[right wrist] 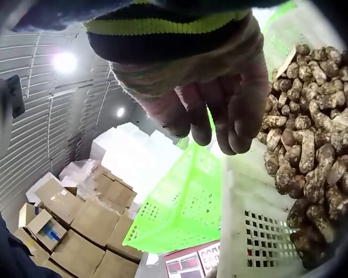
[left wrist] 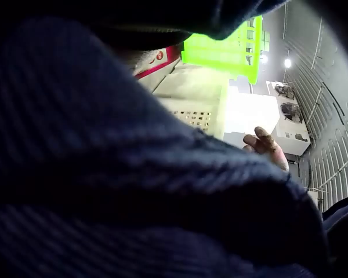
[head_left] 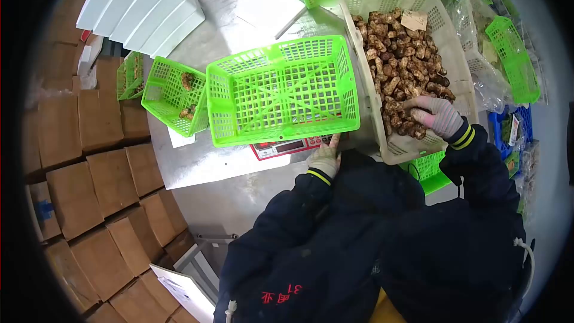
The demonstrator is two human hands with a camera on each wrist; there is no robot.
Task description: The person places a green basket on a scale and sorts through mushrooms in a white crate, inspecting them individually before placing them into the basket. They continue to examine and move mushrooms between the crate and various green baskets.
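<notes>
the right hand (head_left: 439, 116), fingers loosely spread and holding nothing, rested on the mushrooms (head_left: 399, 63) in the beige crate (head_left: 457, 63), while the left hand (head_left: 324, 158) touched the scale (head_left: 287, 146) left of that crate with one finger.

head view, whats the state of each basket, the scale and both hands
big green basket: empty, sitting on the scale
scale: mostly covered by that basket, display unreadable
beige basket: tilted, holding brown mushroom pieces
small green basket: holds a few pieces
left hand: gloved, one finger touching the scale edge
right hand: gloved, resting on the mushroom pieces
</notes>
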